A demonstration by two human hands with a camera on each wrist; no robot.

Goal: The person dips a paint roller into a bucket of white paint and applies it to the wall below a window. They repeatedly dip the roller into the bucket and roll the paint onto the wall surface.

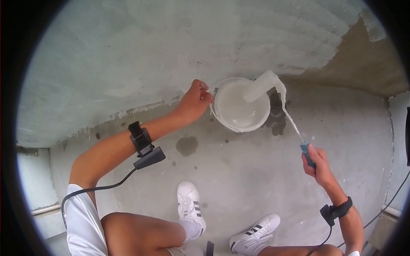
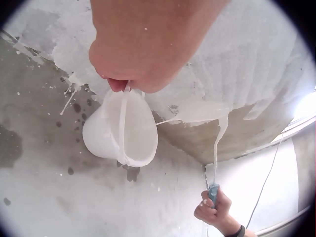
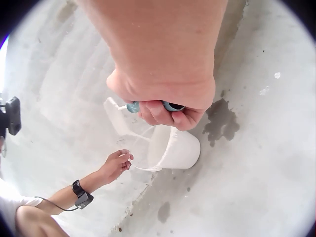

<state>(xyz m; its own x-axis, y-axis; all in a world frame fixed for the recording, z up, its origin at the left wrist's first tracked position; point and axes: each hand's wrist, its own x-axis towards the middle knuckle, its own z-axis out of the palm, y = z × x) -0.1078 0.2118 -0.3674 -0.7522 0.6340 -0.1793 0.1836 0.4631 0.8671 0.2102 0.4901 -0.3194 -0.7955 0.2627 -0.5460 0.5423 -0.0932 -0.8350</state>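
My left hand (image 1: 194,102) pinches the thin white handle (image 2: 123,118) of a white bucket (image 2: 96,136), at the bucket's left side in the head view. Whitish paint (image 1: 239,106) lies inside the bucket, and its rim is coated. Off to the right, my right hand (image 1: 319,168) grips the blue-green handle (image 1: 305,149) of a paint roller. The roller's frame, thick with white paint, runs up to a paint-covered roller sleeve (image 1: 265,85), which overlaps the bucket's far right rim in the head view. In the right wrist view, the right hand's fingers (image 3: 160,112) curl round that handle.
A wall coated in pale paint (image 1: 171,47) rises behind the bucket, with a bare brown patch (image 1: 363,55) at upper right. Dark wet spots (image 1: 187,146) mark the grey floor. White shoes (image 1: 190,205) stand on the near side. A cable (image 1: 397,190) runs along the right.
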